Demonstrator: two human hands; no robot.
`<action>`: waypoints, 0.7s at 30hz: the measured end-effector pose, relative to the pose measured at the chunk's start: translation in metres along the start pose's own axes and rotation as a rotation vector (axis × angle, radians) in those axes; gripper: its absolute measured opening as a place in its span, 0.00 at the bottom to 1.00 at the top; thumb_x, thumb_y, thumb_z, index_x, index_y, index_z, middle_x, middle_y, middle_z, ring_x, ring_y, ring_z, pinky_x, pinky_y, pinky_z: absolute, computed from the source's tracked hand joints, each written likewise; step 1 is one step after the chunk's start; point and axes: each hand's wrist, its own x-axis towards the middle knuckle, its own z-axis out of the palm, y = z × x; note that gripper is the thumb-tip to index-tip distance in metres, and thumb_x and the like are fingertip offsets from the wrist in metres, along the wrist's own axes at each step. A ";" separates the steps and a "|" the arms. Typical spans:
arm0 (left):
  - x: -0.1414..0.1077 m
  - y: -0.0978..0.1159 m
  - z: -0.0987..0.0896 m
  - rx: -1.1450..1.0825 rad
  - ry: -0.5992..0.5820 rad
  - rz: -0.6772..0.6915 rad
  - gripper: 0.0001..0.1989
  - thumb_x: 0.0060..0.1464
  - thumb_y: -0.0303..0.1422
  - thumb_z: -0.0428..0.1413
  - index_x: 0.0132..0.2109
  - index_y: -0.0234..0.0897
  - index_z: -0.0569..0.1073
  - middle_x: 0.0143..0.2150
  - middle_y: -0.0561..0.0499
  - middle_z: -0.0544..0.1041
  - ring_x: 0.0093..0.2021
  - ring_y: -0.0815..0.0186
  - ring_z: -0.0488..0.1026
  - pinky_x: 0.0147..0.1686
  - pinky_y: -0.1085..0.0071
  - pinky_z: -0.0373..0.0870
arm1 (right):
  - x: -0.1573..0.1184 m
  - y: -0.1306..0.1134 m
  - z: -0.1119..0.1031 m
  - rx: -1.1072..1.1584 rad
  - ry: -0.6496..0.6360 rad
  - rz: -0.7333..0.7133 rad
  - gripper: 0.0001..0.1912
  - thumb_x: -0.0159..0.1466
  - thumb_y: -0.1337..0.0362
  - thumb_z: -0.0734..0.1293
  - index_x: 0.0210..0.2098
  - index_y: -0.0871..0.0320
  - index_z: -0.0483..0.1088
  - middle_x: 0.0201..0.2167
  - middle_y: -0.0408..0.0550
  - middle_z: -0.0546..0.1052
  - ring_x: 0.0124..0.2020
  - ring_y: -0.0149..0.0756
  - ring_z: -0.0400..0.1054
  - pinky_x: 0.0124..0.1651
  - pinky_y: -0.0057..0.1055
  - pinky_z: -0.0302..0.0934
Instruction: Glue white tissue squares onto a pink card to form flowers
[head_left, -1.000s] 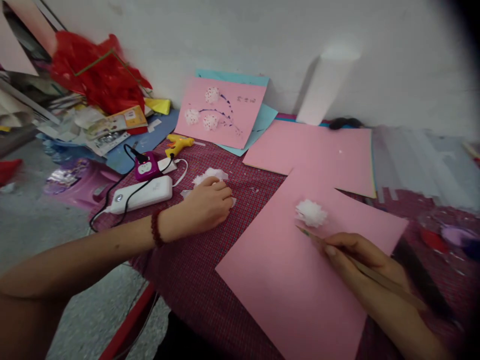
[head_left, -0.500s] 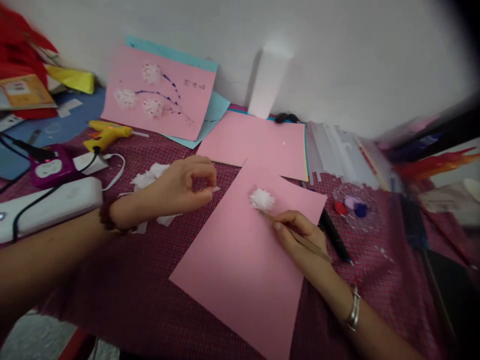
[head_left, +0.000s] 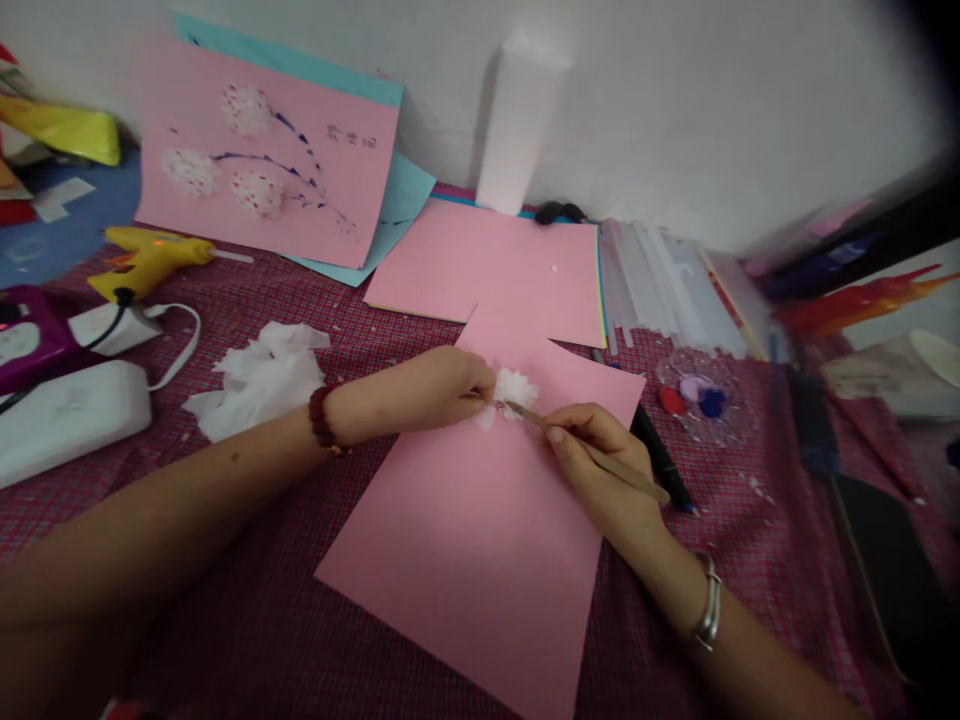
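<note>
On a pink sheet (head_left: 480, 520) lies a small white ruffled paper flower (head_left: 517, 388). My left hand (head_left: 457, 388) is closed in a pinch at the flower's left side, on a small piece of thin white paper (head_left: 486, 417). My right hand (head_left: 604, 460) grips a thin tan stick-like tool (head_left: 619, 472), whose tip meets the flower's lower left edge beside my left fingertips. A pile of crumpled white tissue paper (head_left: 266, 380) rests on the checked cloth, left of the sheet.
A finished pink card (head_left: 277, 215) with white flowers leans at the back left, by a yellow glue gun (head_left: 154, 262) and white power strip (head_left: 75, 410). Behind are stacked pink sheets (head_left: 495, 265). A black marker (head_left: 664, 465) and paint dish (head_left: 697, 397) lie right.
My left hand has moved right, from above the cloth to the flower, bringing the white paper piece. My right hand stays at the flower with the tool. The view has shifted slightly.
</note>
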 end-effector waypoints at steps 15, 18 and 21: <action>0.006 -0.006 0.013 0.021 0.174 0.005 0.07 0.47 0.24 0.49 0.26 0.33 0.71 0.27 0.52 0.73 0.28 0.71 0.66 0.29 0.74 0.57 | -0.009 0.003 -0.002 -0.158 -0.099 -0.183 0.03 0.62 0.65 0.63 0.32 0.54 0.69 0.27 0.42 0.72 0.28 0.32 0.66 0.29 0.28 0.60; 0.006 -0.005 0.014 0.018 0.179 -0.010 0.07 0.46 0.24 0.49 0.26 0.33 0.70 0.27 0.52 0.73 0.27 0.71 0.66 0.28 0.74 0.57 | -0.007 0.000 0.000 -0.260 -0.132 -0.234 0.04 0.62 0.68 0.62 0.32 0.54 0.68 0.27 0.41 0.72 0.28 0.30 0.66 0.30 0.27 0.59; 0.007 -0.003 0.012 0.018 0.176 -0.019 0.07 0.46 0.24 0.49 0.25 0.33 0.70 0.26 0.52 0.72 0.27 0.71 0.65 0.28 0.74 0.56 | -0.007 -0.004 0.002 -0.354 -0.148 -0.290 0.06 0.62 0.70 0.61 0.32 0.54 0.66 0.27 0.41 0.72 0.28 0.30 0.66 0.32 0.27 0.59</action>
